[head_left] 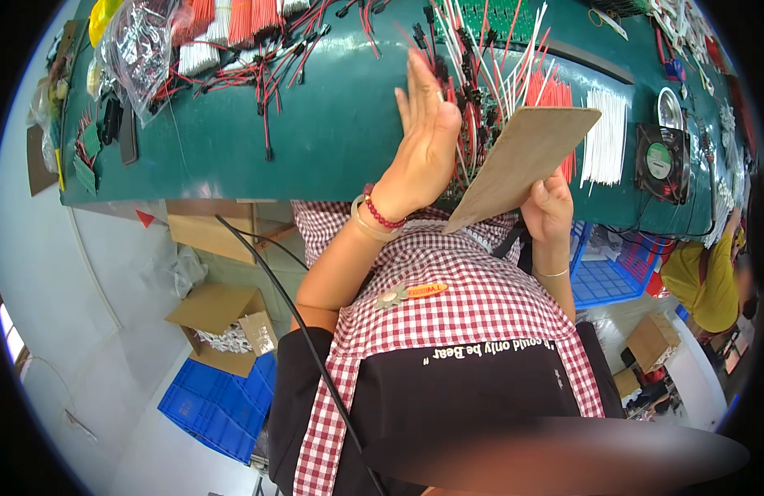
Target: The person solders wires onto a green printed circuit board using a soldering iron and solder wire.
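Observation:
My left hand point(421, 157) is upright with its fingers stretched out, its palm side turned toward a cluster of red and white wires point(479, 103) with black connectors. Whether it touches them I cannot tell. My right hand point(549, 205) grips the lower right edge of a flat brown board point(527, 157), thumb on the near face. The board is tilted and hides part of the wires and the fingers behind it. Green circuit boards partly show among the wires.
Cut red wires point(543, 89) and white wires point(605, 136) lie on the green table point(332, 107), with a black fan point(661, 163) farther right. Connector wires point(266, 70) and a clear plastic bag point(140, 50) are at the left. A black cable point(287, 289) hangs beside my left arm.

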`<action>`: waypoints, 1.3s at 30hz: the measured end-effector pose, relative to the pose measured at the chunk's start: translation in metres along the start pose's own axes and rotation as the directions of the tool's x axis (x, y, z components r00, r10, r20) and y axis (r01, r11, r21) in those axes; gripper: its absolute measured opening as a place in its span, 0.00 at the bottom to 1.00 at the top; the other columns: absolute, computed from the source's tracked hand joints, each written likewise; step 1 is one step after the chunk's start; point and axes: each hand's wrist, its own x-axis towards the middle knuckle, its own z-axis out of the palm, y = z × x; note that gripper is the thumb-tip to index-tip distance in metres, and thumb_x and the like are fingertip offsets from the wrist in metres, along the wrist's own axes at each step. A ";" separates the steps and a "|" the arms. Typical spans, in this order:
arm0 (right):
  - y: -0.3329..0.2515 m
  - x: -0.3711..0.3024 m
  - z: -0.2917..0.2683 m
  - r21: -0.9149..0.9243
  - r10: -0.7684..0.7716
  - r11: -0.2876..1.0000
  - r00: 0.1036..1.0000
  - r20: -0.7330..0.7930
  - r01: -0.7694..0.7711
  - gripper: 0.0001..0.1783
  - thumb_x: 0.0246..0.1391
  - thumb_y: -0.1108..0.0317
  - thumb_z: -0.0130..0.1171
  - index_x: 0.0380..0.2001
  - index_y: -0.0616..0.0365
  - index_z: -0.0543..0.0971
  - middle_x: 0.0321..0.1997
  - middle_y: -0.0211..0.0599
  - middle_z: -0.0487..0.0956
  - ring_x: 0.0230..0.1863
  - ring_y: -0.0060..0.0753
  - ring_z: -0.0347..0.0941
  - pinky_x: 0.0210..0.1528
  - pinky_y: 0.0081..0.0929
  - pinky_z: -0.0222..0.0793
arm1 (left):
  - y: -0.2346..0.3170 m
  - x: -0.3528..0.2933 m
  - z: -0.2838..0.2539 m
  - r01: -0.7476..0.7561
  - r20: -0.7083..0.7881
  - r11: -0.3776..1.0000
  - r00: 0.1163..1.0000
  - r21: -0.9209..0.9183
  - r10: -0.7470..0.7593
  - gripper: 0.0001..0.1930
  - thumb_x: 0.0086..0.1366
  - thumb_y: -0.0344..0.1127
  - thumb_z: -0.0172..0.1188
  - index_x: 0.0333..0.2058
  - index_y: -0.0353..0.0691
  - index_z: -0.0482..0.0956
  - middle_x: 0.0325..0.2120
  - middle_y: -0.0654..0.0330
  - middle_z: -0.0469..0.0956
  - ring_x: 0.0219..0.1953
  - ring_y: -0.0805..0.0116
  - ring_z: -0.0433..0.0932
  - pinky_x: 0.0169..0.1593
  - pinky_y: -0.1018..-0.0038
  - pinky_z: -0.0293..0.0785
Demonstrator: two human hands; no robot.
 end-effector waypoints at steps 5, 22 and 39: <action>-0.001 0.002 -0.004 -0.006 0.003 1.000 1.000 -0.005 -0.003 0.35 0.54 0.68 0.62 0.62 0.63 0.59 0.63 0.42 0.67 0.65 0.40 0.61 0.67 0.41 0.53 | -0.002 0.004 0.001 -0.030 0.006 0.999 1.000 -0.042 0.031 0.38 0.72 0.53 0.27 0.66 0.31 0.24 0.69 0.41 0.27 0.71 0.48 0.25 0.68 0.54 0.18; -0.008 0.019 0.023 -0.197 -0.041 0.980 0.999 -0.029 0.034 0.32 0.58 0.72 0.56 0.63 0.68 0.58 0.63 0.42 0.67 0.65 0.34 0.60 0.67 0.32 0.50 | -0.018 0.003 -0.015 0.217 0.234 0.818 0.967 -0.533 -0.104 0.40 0.70 0.63 0.23 0.67 0.35 0.43 0.65 0.51 0.52 0.65 0.63 0.52 0.64 0.67 0.50; 0.000 0.022 0.041 -0.524 -0.159 0.843 0.987 -0.026 0.122 0.29 0.59 0.69 0.56 0.60 0.67 0.61 0.72 0.45 0.52 0.71 0.37 0.49 0.70 0.34 0.46 | -0.018 0.003 -0.011 0.185 0.207 0.930 0.971 -0.317 -0.123 0.40 0.69 0.65 0.30 0.63 0.32 0.59 0.69 0.45 0.39 0.71 0.52 0.22 0.68 0.53 0.15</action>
